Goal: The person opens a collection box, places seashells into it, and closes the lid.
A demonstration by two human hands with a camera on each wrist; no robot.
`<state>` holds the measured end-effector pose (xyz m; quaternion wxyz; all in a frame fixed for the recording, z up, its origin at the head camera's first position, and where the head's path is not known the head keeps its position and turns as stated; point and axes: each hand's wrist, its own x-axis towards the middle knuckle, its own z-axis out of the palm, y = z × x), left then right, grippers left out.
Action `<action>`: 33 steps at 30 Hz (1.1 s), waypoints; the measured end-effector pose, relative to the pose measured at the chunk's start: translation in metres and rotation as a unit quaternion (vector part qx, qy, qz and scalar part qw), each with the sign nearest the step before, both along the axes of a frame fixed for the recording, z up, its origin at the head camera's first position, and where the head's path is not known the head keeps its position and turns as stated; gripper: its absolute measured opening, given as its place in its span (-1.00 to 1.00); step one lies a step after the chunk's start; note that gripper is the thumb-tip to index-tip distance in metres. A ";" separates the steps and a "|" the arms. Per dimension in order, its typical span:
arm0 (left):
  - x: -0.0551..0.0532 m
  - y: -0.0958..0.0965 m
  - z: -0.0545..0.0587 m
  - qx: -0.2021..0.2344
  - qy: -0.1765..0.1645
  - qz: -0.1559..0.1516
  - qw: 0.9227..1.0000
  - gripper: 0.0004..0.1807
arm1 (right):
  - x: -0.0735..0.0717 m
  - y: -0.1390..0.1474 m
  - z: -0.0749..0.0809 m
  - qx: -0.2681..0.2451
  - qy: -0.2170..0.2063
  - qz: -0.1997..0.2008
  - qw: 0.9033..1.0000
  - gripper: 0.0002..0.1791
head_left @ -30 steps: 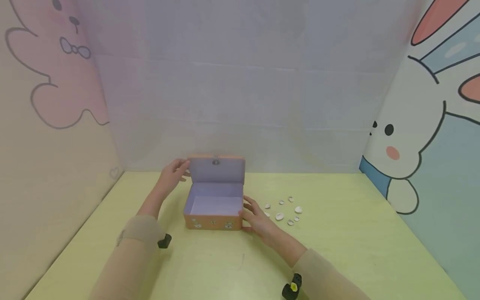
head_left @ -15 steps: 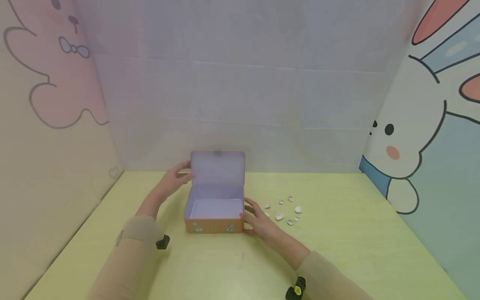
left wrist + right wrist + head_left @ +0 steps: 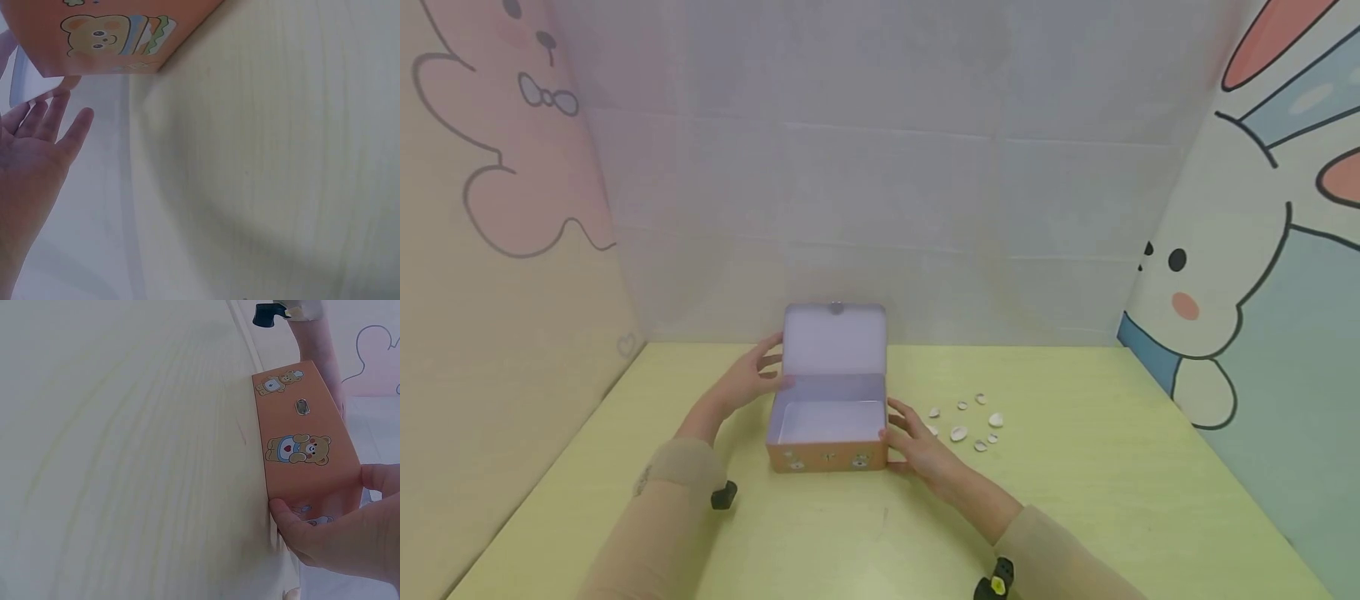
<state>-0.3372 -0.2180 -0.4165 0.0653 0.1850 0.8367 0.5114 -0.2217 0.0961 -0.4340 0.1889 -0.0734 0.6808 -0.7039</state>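
Note:
An orange tin box [image 3: 827,456] with bear pictures stands on the table, its hinged lid [image 3: 835,342] raised. The lilac inside holds nothing. My left hand [image 3: 747,382] is at the box's left side, fingertips touching the lid's edge and the hinge corner. In the left wrist view, the fingers of the left hand [image 3: 40,140] look spread and nearly straight beside the lid. My right hand [image 3: 925,450] grips the right end of the box. In the right wrist view, one digit of the right hand [image 3: 350,537] lies at the rim and another at the lower front corner.
Several small white shells [image 3: 958,433] lie scattered on the yellow table [image 3: 1075,467], right of the box and close to the right hand. A pale wall [image 3: 1000,208] rises behind the table's back edge. Cartoon-printed side walls [image 3: 1262,317] stand left and right.
The lid has tipped farther back and the box has shifted slightly toward me. My left hand has slid down along the lid's edge; my right hand has stayed on the box's end.

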 end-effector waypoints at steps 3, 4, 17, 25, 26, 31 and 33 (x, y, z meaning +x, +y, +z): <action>0.000 0.001 -0.004 0.001 0.001 -0.005 1.000 0.10 | 0.000 0.000 -0.001 0.000 0.001 -0.001 1.000 -0.28; 0.000 0.001 -0.006 0.003 -0.002 -0.006 1.000 0.10 | 0.000 0.000 -0.002 0.000 0.001 -0.001 1.000 -0.28; 0.000 -0.001 -0.020 -0.003 -0.043 -0.018 0.999 0.07 | 0.002 0.000 -0.002 0.003 -0.003 0.001 1.000 -0.27; 0.001 -0.003 -0.024 0.004 -0.055 -0.020 0.998 0.04 | 0.005 0.000 -0.002 0.010 0.005 0.007 1.000 -0.26; 0.001 -0.003 -0.024 0.004 -0.055 -0.021 0.998 0.04 | 0.005 0.000 -0.002 0.010 0.005 0.007 1.000 -0.26; 0.001 -0.002 -0.025 -0.005 -0.054 -0.013 0.998 0.01 | 0.004 0.000 -0.002 0.016 0.004 0.003 1.000 -0.27; 0.002 -0.002 -0.026 -0.010 -0.051 -0.009 0.999 -0.01 | 0.003 0.001 -0.002 0.022 0.003 0.003 1.000 -0.28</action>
